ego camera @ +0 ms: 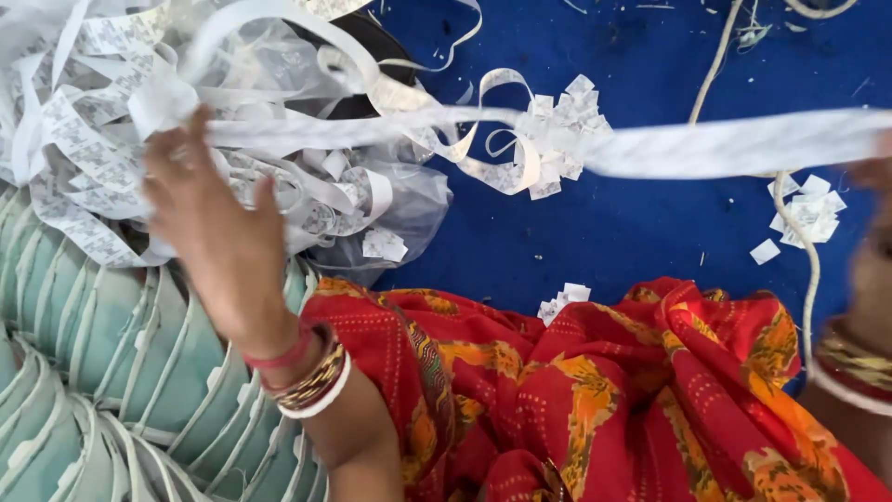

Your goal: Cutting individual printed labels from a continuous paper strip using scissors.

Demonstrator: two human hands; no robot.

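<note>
My left hand [216, 218] reaches up at the left, fingers closed on a long white printed ribbon [706, 144] that stretches blurred across the view to the right edge. My right hand [875, 200] is only partly visible at the right edge, where the ribbon ends; its grip is cut off by the frame. Behind the left hand lies a tangled heap of white ribbon strips [84, 139] over clear plastic [409, 204]. Small cut white label pieces [557, 135] cluster near the ribbon's middle.
Pale green stacked cloth pieces with white trim [102, 372] fill the lower left. Red and orange patterned fabric [595, 400] covers my lap. A blue floor cloth [632, 242] holds scattered label pieces [808, 214] and a cream cord [810, 270].
</note>
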